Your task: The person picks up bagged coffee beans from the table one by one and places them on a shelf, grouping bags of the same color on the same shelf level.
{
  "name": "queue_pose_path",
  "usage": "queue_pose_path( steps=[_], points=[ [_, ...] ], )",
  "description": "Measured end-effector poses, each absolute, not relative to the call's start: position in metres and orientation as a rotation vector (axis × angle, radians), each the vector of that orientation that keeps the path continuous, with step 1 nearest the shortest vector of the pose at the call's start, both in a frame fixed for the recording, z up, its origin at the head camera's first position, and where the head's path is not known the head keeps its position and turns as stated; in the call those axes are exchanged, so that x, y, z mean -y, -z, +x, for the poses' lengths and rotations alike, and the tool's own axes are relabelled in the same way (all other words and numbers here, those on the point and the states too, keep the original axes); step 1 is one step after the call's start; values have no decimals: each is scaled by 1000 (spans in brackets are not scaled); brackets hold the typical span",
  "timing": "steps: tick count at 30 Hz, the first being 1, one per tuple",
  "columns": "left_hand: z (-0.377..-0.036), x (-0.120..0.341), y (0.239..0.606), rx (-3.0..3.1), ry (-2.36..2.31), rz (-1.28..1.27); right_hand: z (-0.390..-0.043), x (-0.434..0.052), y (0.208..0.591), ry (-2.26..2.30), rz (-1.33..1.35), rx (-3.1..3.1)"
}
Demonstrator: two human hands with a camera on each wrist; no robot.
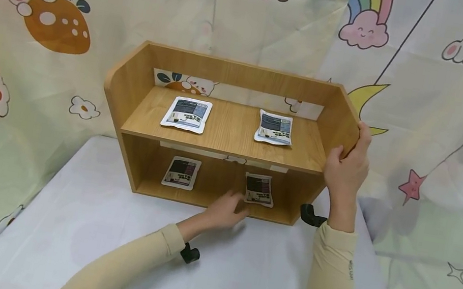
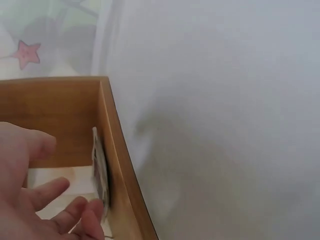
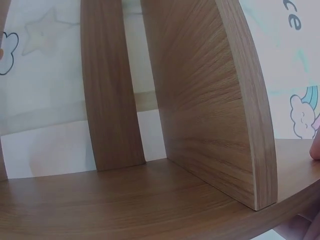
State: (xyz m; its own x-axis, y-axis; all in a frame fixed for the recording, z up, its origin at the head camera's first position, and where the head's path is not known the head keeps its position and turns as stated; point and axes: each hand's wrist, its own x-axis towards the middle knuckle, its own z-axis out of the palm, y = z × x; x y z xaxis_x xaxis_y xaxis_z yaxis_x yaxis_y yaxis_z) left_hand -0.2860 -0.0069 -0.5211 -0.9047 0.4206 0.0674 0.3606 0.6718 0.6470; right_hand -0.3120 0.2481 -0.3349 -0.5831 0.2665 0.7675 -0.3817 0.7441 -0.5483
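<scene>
Indoors, at a white-covered table (image 1: 57,238), a person steadies a two-tier wooden shelf (image 1: 224,130) with the right hand (image 1: 347,167), fingers and thumb curled round the rim of its right side panel, apparently to keep it from shifting. The left hand (image 1: 226,211), fingers loosely spread and gripping nothing, reaches to the front edge of the lower tier, just short of the right-hand sachet (image 1: 258,189) lying flat there. Three more sachets lie flat: one lower left (image 1: 181,172), two on the upper tier (image 1: 187,114) (image 1: 274,128) (labels too small to read). A cartoon-printed backdrop (image 1: 49,19) hangs behind.
</scene>
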Motion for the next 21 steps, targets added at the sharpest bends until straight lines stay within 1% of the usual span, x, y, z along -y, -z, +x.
queue_pose_path(
  steps=[5, 12, 17, 21],
  points=[
    [-263, 33, 518, -2828, -963, 691, -313, -248, 335, -866, 85, 2017],
    [-241, 73, 515, -2832, -911, 687, -310, -249, 335, -881, 78, 2013],
    [-228, 100, 518, -2832, -985, 630, -310, -249, 336, -862, 86, 2020],
    [-220, 120, 528, -2846, -1057, 564, -313, -247, 335, -866, 98, 2017]
  ],
)
